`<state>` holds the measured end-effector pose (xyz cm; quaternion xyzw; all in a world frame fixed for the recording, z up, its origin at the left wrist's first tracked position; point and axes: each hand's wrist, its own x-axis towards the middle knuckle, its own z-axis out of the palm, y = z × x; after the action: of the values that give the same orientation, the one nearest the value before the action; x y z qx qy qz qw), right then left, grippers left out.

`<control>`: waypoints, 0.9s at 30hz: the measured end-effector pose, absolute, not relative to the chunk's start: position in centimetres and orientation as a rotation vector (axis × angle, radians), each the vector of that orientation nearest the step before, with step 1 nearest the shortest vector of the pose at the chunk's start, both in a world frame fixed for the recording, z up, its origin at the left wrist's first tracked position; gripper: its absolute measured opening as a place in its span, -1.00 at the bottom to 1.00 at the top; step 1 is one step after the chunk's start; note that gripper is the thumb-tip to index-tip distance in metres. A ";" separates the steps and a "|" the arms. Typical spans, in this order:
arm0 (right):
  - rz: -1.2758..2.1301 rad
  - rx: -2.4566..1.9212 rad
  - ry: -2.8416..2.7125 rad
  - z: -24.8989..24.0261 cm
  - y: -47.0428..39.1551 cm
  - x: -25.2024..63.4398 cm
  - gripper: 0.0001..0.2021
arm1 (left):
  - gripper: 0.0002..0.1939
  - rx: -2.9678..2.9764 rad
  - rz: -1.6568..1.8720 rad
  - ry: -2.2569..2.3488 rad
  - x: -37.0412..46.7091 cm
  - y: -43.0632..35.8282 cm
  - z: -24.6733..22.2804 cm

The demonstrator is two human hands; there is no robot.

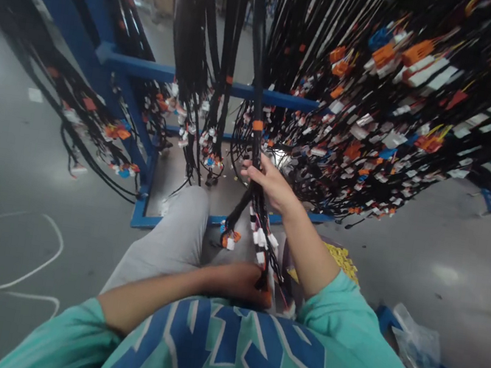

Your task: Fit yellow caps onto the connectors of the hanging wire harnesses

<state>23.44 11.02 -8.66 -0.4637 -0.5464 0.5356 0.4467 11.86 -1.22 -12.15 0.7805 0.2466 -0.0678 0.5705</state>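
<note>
A black cable bundle [256, 139] with an orange tape band hangs down in the middle, its lower branches carrying white and orange connectors [260, 237]. My right hand [271, 182] lies against this bundle just below the band, thumb and fingers apart on either side of it. Low down, close to the shirt, my left hand [242, 281] is wrapped round the lower strands of the bundle; its fingertips are partly hidden. A short branch ending in orange, blue and white connectors [230, 238] dangles to the left of the strands.
A blue metal frame [140, 67] stands in front, hung with many cable bundles; a dense mass of connectors [363, 140] fills the right. Beside my right forearm are yellow parts [342, 261] in a container. A clear plastic bag [417, 345] lies at lower right.
</note>
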 end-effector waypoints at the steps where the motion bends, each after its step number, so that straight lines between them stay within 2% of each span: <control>1: 1.393 -1.108 -1.317 -7.9 11.4 22.9 -0.38 | -0.77 1.878 -0.197 0.589 11.8 -1.5 -12.0; 6: 1.472 -0.988 -1.189 -5.0 11.4 21.8 -0.62 | -0.66 1.973 -0.199 0.641 10.8 -1.9 -12.2; 9: 1.383 -1.024 -1.142 -3.4 10.0 22.7 -0.62 | -0.65 1.998 -0.055 0.631 9.9 -1.8 -12.0; 12: 1.256 -1.054 -1.123 -1.4 7.9 24.4 -0.60 | -0.54 1.839 0.085 0.736 8.8 -1.4 -11.3; 15: 1.113 -1.053 -1.113 1.2 6.1 26.8 -0.61 | -0.54 1.692 0.197 0.811 7.5 -1.1 -11.1; 20: 0.743 -1.049 -1.106 7.5 3.8 31.1 -0.65 | -0.64 1.446 0.372 0.827 5.1 -0.6 -12.5; 27: 0.044 -0.968 -1.140 20.2 3.5 37.0 -0.74 | -0.50 1.200 0.433 0.856 3.6 -0.2 -13.8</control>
<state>37.04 3.55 20.25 -0.4399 -0.5184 0.0201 0.7330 3.64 -0.25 -13.75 0.5428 0.3872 0.1958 0.7191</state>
